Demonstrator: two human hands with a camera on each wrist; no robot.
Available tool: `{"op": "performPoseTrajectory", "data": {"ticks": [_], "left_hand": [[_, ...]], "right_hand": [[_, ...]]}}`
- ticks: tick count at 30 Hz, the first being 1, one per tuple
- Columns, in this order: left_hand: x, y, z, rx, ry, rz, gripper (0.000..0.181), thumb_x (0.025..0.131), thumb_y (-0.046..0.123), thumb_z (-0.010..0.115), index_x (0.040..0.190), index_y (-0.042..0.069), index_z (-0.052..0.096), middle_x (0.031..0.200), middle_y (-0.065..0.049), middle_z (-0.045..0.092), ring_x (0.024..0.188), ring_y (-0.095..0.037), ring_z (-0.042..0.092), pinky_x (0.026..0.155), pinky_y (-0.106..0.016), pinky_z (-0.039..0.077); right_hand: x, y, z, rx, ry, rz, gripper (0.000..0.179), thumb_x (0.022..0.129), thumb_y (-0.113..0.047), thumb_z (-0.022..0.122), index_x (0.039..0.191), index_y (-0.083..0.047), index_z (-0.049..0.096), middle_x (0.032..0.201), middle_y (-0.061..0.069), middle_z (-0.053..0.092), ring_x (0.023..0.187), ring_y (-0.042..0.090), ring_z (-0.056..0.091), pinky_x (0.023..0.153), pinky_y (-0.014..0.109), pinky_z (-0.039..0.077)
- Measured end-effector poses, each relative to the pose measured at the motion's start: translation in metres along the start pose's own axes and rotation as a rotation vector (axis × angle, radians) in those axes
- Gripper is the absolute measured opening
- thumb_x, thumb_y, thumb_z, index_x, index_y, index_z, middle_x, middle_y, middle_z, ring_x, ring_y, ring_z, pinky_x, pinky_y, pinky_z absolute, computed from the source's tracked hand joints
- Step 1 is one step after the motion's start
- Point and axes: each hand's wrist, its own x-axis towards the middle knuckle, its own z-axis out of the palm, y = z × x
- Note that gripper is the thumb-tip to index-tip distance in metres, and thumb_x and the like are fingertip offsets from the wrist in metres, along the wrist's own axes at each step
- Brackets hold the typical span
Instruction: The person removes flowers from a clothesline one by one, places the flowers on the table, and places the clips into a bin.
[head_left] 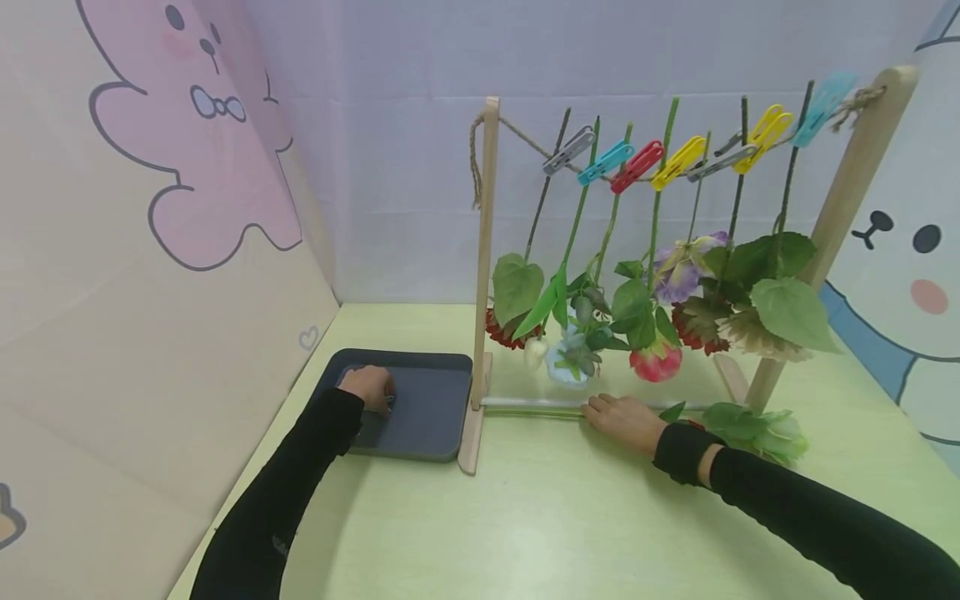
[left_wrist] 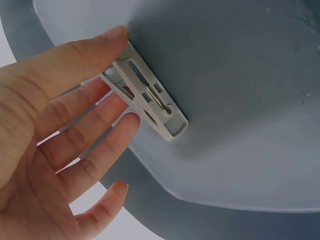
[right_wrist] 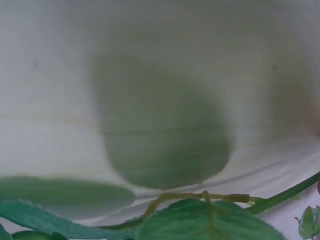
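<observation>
In the left wrist view my left hand (left_wrist: 75,125) pinches a pale grey clothespin (left_wrist: 150,95) between thumb and fingers. The head view has this left hand (head_left: 369,388) inside a dark grey tray (head_left: 427,408). My right hand (head_left: 624,422) lies over green flower stems (head_left: 532,412) along the foot of a wooden rack (head_left: 486,250); I cannot tell whether its fingers curl round a stem. By its wrist are leaves and a pale green flower (head_left: 780,437). The right wrist view holds a leaf (right_wrist: 210,220) and stem (right_wrist: 285,197) up close.
A twine line (head_left: 525,137) spans the rack's posts. Several artificial flowers hang upside down from it by coloured clothespins, including a pink flower (head_left: 656,362) and a purple one (head_left: 682,271). A white rod (head_left: 540,402) runs low between the posts. Printed curtains enclose the table (head_left: 525,533).
</observation>
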Motion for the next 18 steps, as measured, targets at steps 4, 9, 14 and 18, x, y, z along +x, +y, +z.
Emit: {"op": "performPoseTrajectory", "data": {"ticks": [4,9,14,18], "left_hand": [[-0.003,0.002,-0.005,-0.01,-0.002,-0.002,0.034,0.063,0.014,0.083,0.094,0.009,0.07,0.093,-0.005,0.069,0.088,-0.024,0.061,0.087,-0.055,0.041],[-0.004,-0.001,-0.006,-0.017,-0.006,0.001,0.033,0.064,0.015,0.083,0.094,0.01,0.07,0.094,-0.005,0.069,0.092,-0.026,0.061,0.094,-0.059,0.036],[-0.003,-0.005,-0.014,-0.015,-0.003,0.024,0.034,0.065,0.02,0.082,0.096,0.012,0.07,0.092,-0.003,0.069,0.09,-0.026,0.062,0.09,-0.057,0.04],[-0.003,-0.006,-0.034,-0.03,0.012,0.043,0.04,0.067,0.02,0.08,0.103,0.009,0.069,0.092,-0.004,0.069,0.085,-0.023,0.062,0.082,-0.049,0.047]], "right_hand": [[0.001,0.001,0.003,-0.036,0.051,-0.016,0.023,0.07,-0.01,0.072,0.087,-0.005,0.057,0.076,0.004,0.053,0.069,0.015,0.051,0.043,0.02,0.04],[0.001,0.003,0.002,-0.022,0.082,-0.025,0.024,0.069,-0.011,0.074,0.084,-0.006,0.056,0.074,0.003,0.051,0.069,0.015,0.048,0.045,0.02,0.039],[0.002,0.006,-0.006,0.003,0.109,-0.026,0.025,0.068,-0.011,0.074,0.083,-0.006,0.055,0.074,0.003,0.051,0.069,0.015,0.048,0.047,0.021,0.041],[0.004,0.006,-0.018,0.009,0.126,-0.022,0.024,0.068,-0.012,0.074,0.083,-0.007,0.056,0.076,0.003,0.053,0.07,0.016,0.049,0.05,0.022,0.043]]}}
